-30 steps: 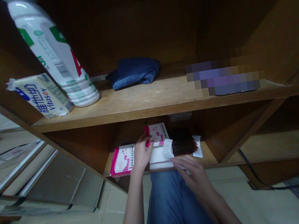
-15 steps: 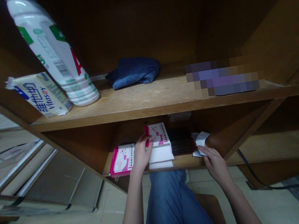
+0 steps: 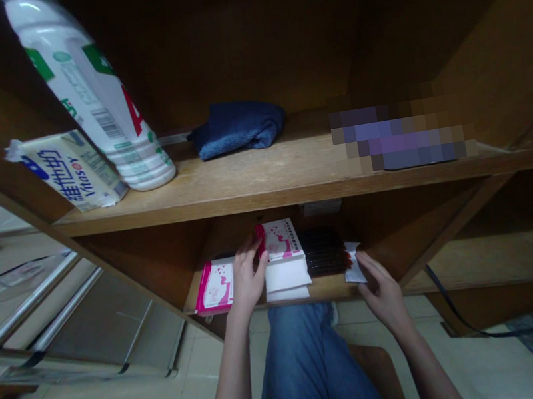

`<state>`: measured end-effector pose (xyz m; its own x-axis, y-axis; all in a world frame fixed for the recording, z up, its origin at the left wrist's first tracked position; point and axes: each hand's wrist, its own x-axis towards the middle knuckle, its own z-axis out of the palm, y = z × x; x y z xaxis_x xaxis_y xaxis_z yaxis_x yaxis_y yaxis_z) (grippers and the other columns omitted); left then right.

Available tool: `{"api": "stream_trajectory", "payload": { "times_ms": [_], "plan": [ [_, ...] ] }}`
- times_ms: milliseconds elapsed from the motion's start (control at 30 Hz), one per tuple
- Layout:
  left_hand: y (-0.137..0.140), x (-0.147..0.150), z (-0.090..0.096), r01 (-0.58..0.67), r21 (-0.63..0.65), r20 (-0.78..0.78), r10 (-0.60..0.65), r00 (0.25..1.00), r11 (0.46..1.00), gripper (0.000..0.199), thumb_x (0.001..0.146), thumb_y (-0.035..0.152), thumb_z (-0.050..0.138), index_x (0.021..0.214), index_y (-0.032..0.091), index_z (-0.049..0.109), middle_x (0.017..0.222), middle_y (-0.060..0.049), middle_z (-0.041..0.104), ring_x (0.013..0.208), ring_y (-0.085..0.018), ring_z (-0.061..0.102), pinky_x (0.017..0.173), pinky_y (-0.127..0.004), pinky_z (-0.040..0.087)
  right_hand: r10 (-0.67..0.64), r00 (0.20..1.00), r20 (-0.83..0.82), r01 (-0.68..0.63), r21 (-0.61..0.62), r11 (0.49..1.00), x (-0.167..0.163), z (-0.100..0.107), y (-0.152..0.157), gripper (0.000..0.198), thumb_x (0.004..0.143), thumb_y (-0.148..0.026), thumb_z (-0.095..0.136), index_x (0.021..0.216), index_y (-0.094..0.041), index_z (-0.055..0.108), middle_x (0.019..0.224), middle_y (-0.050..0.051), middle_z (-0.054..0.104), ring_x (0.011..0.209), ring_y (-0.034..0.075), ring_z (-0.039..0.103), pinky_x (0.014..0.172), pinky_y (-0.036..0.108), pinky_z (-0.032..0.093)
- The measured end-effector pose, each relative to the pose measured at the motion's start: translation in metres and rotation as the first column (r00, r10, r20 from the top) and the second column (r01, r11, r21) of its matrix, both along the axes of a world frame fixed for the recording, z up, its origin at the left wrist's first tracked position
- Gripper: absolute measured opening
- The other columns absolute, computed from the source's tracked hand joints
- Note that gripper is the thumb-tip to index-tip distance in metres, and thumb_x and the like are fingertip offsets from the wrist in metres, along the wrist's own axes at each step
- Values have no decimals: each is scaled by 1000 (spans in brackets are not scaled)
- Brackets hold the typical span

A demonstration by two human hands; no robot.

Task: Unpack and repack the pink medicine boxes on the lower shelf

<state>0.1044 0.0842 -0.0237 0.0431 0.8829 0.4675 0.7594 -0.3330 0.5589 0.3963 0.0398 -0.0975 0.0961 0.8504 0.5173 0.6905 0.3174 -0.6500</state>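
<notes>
Low wooden shelf (image 3: 282,296): left hand (image 3: 246,282) rests open against the pink box (image 3: 280,240); at three o'clock, right hand (image 3: 384,288) fingers loosely touch a light, floppy sachet (image 3: 355,270), best pinched by an edge.

On the lower shelf (image 3: 326,290), a pink-and-white box (image 3: 280,240) is touched by the left hand (image 3: 248,282), while white packets (image 3: 354,266) are touched by the right hand's (image 3: 385,292) fingertips.

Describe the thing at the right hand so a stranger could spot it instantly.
On the lower shelf of the wooden unit, go right past the dark case. The small white packet lies flat at the right hand fingertips: plain white, unlike the pink-printed boxes further left.
</notes>
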Motion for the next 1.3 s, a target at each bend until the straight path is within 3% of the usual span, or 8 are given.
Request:
{"api": "stream_trajectory", "payload": {
  "times_ms": [133, 267, 400, 567, 700, 767, 1033, 1300],
  "plan": [
    [-18, -34, 3, -155, 69, 42, 152, 987, 986, 34, 88, 38, 45, 114, 20, 57, 122, -10, 57, 116, -22, 49, 101, -41, 36, -29, 978, -207, 68, 182, 981, -39, 24, -23, 34, 79, -20, 52, 112, -19, 58, 110, 12, 61, 106, 25, 56, 93, 47, 44],
    [-35, -79, -14, -303, 13, 44, 302, 952, 953, 39, 85, 42, 47, 115, 18, 57, 126, -12, 55, 118, -26, 48, 101, -45, 36, 232, 922, -311, -237, 22, 971, -105, 34, -39, 25, 82, -20, 51, 104, -21, 62, 104, 10, 65, 100, 22, 60, 87, 40, 50],
    [-49, -106, -39, -311, -162, 46, 321, 946, 937, 52, 81, 46, 51, 122, 14, 51, 124, -15, 56, 116, -29, 51, 98, -47, 39, 421, 791, -443, -529, -151, 835, -164, 28, -46, 40, 81, -18, 50, 121, -22, 55, 127, 10, 55, 117, 22, 52, 88, 36, 51],
    [-57, -108, -49, -292, -301, 119, 340, 933, 908, 56, 82, 48, 49, 127, 15, 46, 125, -15, 56, 108, -27, 58, 89, -42, 47, 420, 761, -493, -611, -329, 720, -204, 8, -44, 72, 74, -14, 59, 140, -23, 32, 148, 11, 28, 135, 24, 29, 101, 43, 40],
    [-57, -103, -43, -305, -335, 95, 354, 930, 891, 59, 81, 48, 49, 129, 15, 45, 125, -14, 56, 110, -28, 56, 89, -41, 47, 361, 579, -731, -742, -290, 604, -220, -4, -39, 77, 72, -17, 64, 140, -28, 31, 147, 8, 32, 133, 25, 33, 100, 47, 39],
    [-58, -99, -38, -313, -346, 57, 353, 934, 884, 56, 81, 47, 48, 127, 14, 47, 124, -15, 57, 110, -28, 57, 89, -41, 47, 305, 487, -818, -781, -251, 572, -223, -6, -37, 78, 69, -21, 68, 138, -30, 34, 147, 6, 33, 132, 27, 34, 103, 49, 35],
    [-70, -71, 3, -460, -266, -143, 438, 888, 847, 45, 82, 42, 49, 119, 17, 58, 116, -13, 63, 105, -29, 60, 87, -42, 47, 195, 300, -934, -809, -141, 570, -211, 11, -39, 79, 63, -31, 75, 134, -32, 40, 141, 4, 42, 133, 29, 33, 107, 54, 25],
    [-67, -38, 50, -479, -28, -68, 477, 876, 877, 46, 79, 47, 54, 118, 22, 60, 128, -10, 56, 111, -29, 56, 90, -44, 46, 279, 294, -914, -750, -40, 660, -183, 61, -42, 71, 70, -36, 72, 133, -35, 41, 144, 1, 36, 134, 26, 31, 108, 51, 26]
  ]
}}
